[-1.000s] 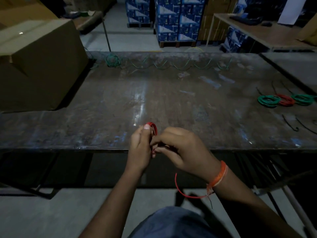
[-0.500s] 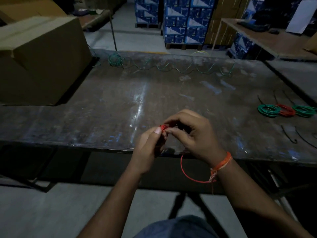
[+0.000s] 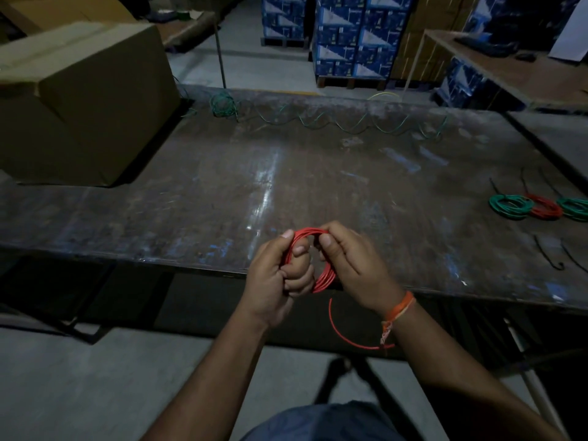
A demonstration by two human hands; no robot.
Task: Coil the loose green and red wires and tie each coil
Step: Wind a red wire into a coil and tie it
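Observation:
A red wire coil hangs between both hands over the table's near edge. My left hand grips its left side, fingers curled through the loop. My right hand pinches the top right of the coil. The coil's loose red tail curves down below the table edge toward my right wrist. A long loose green wire lies in waves along the far edge, ending in a small green bundle. At the right lie two green coils with a red coil between them.
A big cardboard box stands on the dark worn table at far left. Thin black ties lie near the right edge. Stacked blue cartons and another table are behind.
The red coil now shows as an open loop spread between my hands, where before it was pinched small at my fingertips. The loose tail has got shorter.

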